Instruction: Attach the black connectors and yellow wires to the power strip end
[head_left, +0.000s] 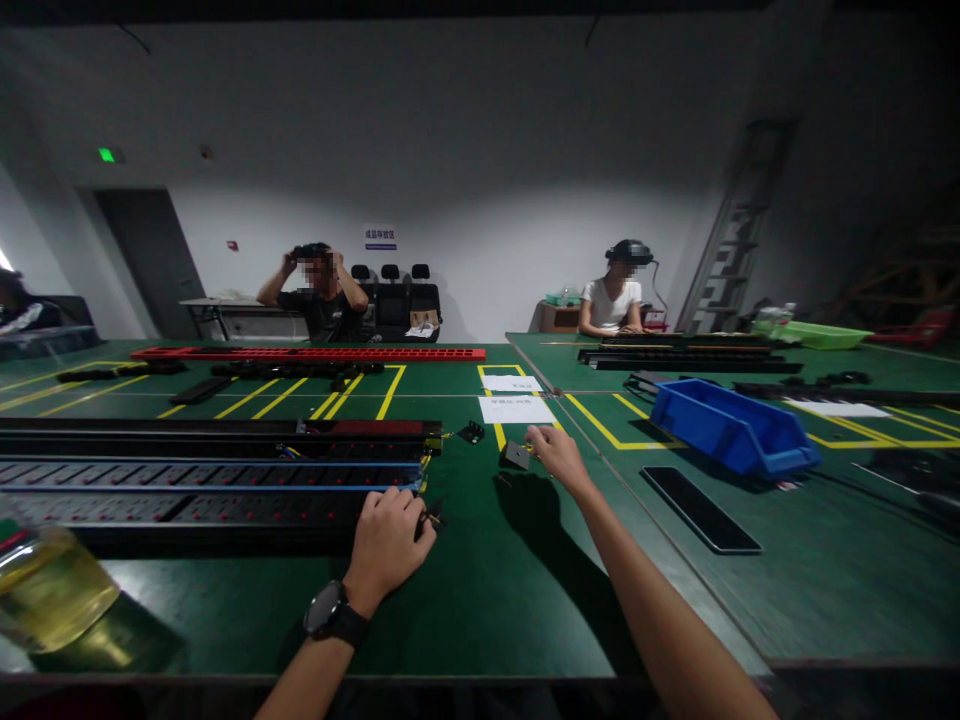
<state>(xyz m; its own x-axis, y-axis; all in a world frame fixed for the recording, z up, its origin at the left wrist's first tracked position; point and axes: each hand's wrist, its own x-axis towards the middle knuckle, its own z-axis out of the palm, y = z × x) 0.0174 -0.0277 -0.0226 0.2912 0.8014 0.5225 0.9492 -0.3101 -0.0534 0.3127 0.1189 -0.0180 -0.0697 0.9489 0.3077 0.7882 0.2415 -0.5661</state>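
The person's left hand (pixel 386 545), with a black wristwatch (pixel 330 612) strapped on its wrist, is resting knuckles-up at the right end of a long, flat black power strip (pixel 187 508) dotted with small red marks; its fingers are curled in tight, pinching a small dark connector piece with a bit of yellow on it (pixel 432 518) just beside the strip's end; behind that strip a second long strip edged in blue (pixel 210 474) and a third black one with a red patch (pixel 225 434) are lying parallel, all three looking like hard, ribbed plastic or metal rails.

The right hand (pixel 553 452) is stretching forward over the dark green matte surface (pixel 495 590), its fingers bent loosely downward and touching, or very nearly touching, a small flat dark grey square plate (pixel 516 455); I cannot tell whether it is actually gripping the plate; a smaller black block (pixel 471 432) is sitting just to the left of it, and two white paper sheets (pixel 516 408) are lying beyond, between yellow painted lines.

A blue open plastic bin (pixel 731 428) is standing to the right, with a glossy black rectangular slab (pixel 701 508) lying in front of it; a yellowish translucent bottle (pixel 49 590) is showing at the left edge; farther back, a long red perforated rail (pixel 307 353) is lying across the surface, and two other people are sitting behind it wearing head-mounted gear.
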